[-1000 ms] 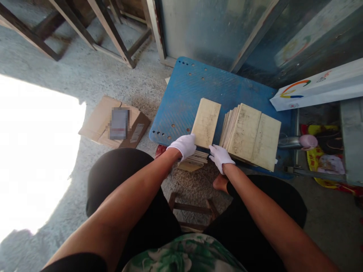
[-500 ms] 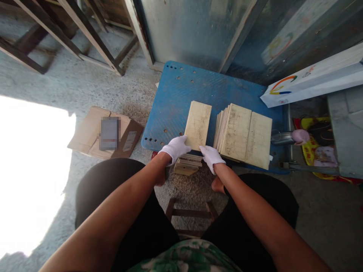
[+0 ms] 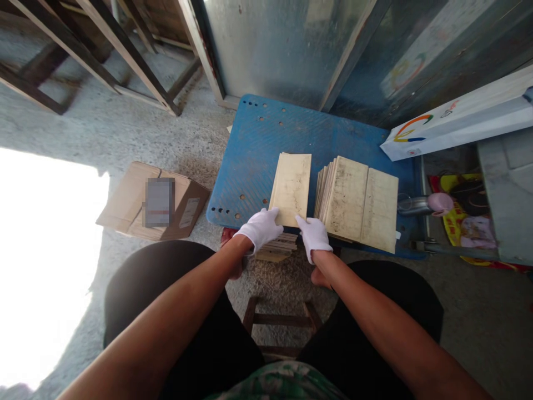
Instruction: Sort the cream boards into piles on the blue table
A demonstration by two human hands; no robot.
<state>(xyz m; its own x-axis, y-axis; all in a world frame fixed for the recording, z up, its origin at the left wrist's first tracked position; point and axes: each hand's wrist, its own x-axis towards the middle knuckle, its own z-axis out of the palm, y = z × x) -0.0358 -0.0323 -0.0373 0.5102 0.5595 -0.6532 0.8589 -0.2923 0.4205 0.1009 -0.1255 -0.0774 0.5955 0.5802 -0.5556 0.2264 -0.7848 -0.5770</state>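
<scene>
Both my hands wear white gloves. My left hand (image 3: pixel 260 228) and my right hand (image 3: pixel 313 236) are closed on the near end of a pale wooden board (image 3: pixel 291 188) that lies over a blue plastic pallet (image 3: pixel 258 150). To its right on the pallet rests a fanned stack of similar boards (image 3: pixel 358 201). Below my hands, on the ground, sits a low pile of boards (image 3: pixel 277 249), partly hidden by my wrists.
A flattened cardboard box (image 3: pixel 141 203) lies on the concrete at left. Wooden frames (image 3: pixel 104 44) stand at the back left, metal panels behind the pallet. A white carton (image 3: pixel 458 119) and a clutter of small items (image 3: pixel 449 211) sit at right. A wooden stool (image 3: pixel 278 322) shows between my knees.
The board has shifted slightly right and straightened on the pallet, with both hands still on its near end. My head has moved, so the whole scene sits a little lower and more left.
</scene>
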